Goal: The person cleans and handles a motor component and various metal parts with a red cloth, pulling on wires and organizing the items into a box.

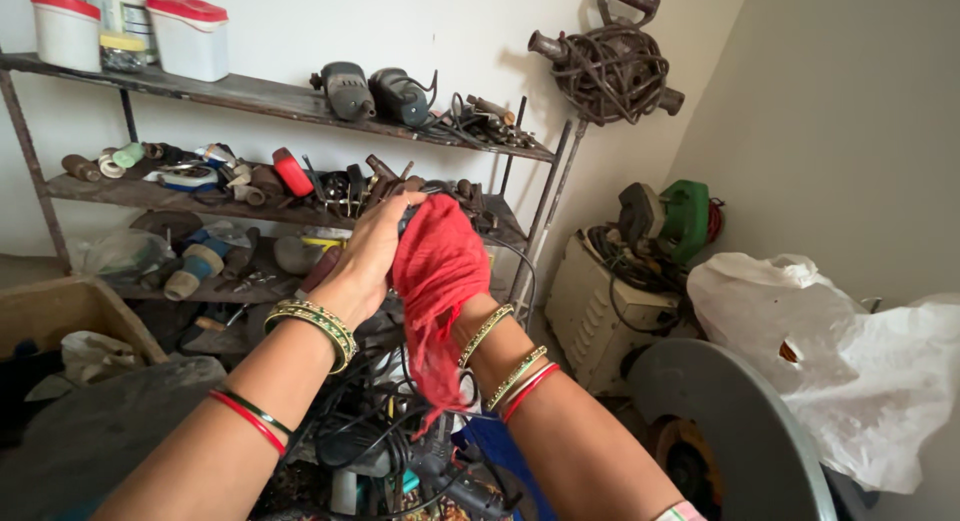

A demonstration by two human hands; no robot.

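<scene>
The left hand (pixel 372 249) grips a dark object, mostly hidden, in front of the tool shelf (pixel 280 101). The right hand (pixel 470 311), covered by the red cloth (pixel 437 271), presses the cloth against it; finger spread cannot be determined. For thorough wiping, brace with the left and turn the cloth around the surface.

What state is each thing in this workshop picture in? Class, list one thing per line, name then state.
red cloth: bunched, draped over the right hand, tail hanging down
left hand: closed on the red cloth
right hand: mostly hidden under the cloth
white tubs: upright, red lids on
cable coil: wound up, hung high
white plastic bag: crumpled
shelves: crowded with tools
</scene>
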